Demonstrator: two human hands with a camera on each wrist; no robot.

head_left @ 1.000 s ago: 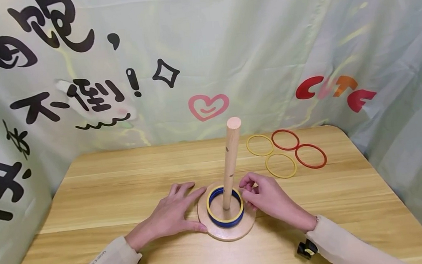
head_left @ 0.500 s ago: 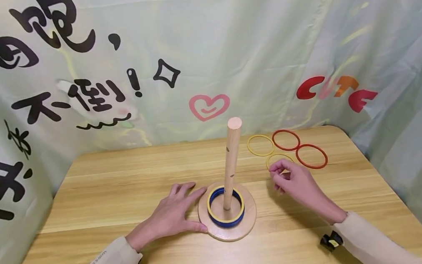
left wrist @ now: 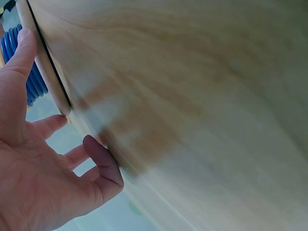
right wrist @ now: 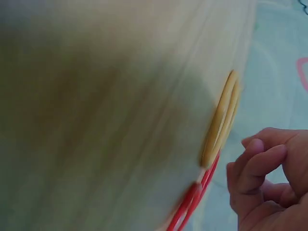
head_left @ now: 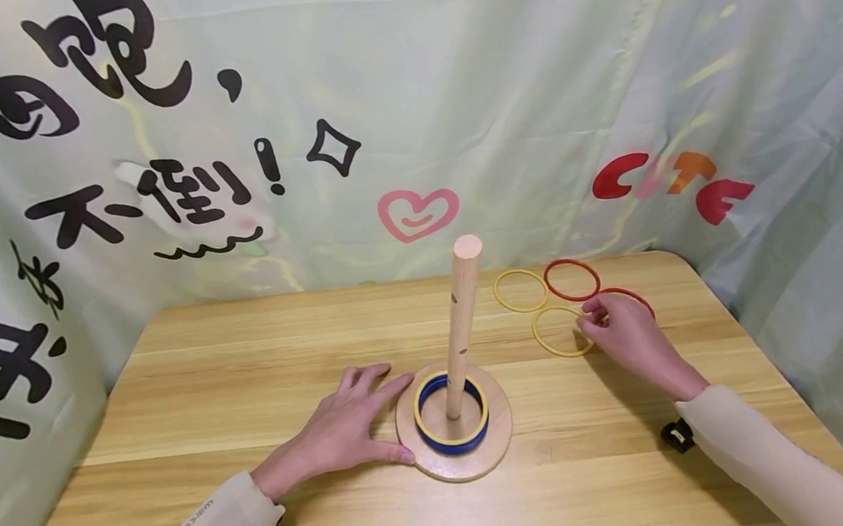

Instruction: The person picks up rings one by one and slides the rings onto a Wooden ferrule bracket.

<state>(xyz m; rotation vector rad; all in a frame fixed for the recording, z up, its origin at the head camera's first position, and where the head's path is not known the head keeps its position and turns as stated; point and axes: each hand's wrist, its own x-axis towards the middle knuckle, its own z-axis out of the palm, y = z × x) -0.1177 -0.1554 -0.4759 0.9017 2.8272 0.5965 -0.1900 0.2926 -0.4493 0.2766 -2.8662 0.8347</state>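
Observation:
A round wooden base [head_left: 499, 427] carries an upright wooden peg [head_left: 463, 326]. Around the peg lies a stack of blue rings [head_left: 455, 450] with a yellow ring [head_left: 454, 442] on top. My left hand [head_left: 327, 430] rests at the base's left rim, thumb and forefinger spread along it. In the left wrist view the base edge [left wrist: 52, 79] and blue rings [left wrist: 36, 89] show beside the fingers. Over the near yellow ring [head_left: 565, 356] is my right hand [head_left: 635, 349], fingers loosely bent, holding nothing. The right wrist view shows it apart from the yellow rings [right wrist: 216, 125].
Another yellow ring [head_left: 522, 311] and a red ring [head_left: 570, 261] lie at the back right of the wooden table [head_left: 247, 337]. A second red ring [head_left: 633, 292] is partly covered by my right hand. A printed curtain [head_left: 513, 104] hangs behind.
My right hand has moved away from the base, rightward and back, to the loose rings. The left hand stays at the base, and the rings have not moved.

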